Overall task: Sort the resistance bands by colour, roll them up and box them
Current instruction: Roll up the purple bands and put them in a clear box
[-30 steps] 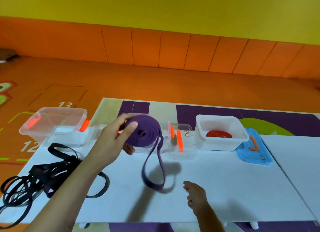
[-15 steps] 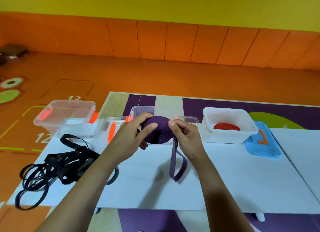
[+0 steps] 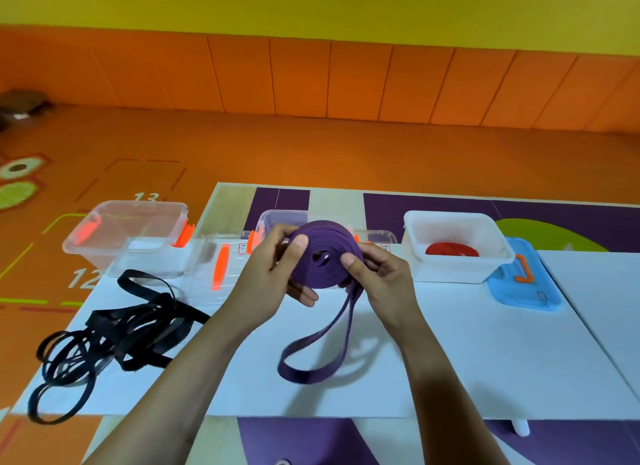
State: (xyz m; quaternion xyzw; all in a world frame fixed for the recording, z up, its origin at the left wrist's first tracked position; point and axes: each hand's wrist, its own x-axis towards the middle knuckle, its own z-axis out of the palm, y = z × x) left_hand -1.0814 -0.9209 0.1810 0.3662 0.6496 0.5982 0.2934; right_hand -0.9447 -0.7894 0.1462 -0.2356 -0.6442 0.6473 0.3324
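**Head view.** 2 hands held the purple band (image 3: pixel 325 256) above the white surface (image 3: pixel 450 360), in front of the middle clear box (image 3: pixel 280 218). Most of the band was wound into a flat coil of several turns, tilted toward the camera.

The grip of the left hand (image 3: pixel 273 274) was closed on the coil's left edge, with the thumb on the near face and the fingers curled behind and beneath. The grip of the right hand (image 3: pixel 384 277) was closed on the right edge, with the thumb pressed on the near face.

1 unwound loop (image 3: pixel 311 364) hung from the coil's lower right. Its lowest part was blurred, so contact with the surface could not be determined.

The black bands (image 3: pixel 121 329) lay in a tangle at the left end of the surface. 1 rolled red band (image 3: pixel 450 249) lay inside the white box (image 3: pixel 450 274) at the right, with the blue lid (image 3: pixel 523 291) just beside that box. The left clear box (image 3: pixel 128 236) stood at the far left, and a clear lid (image 3: pixel 218 267) lay between it and the hands.
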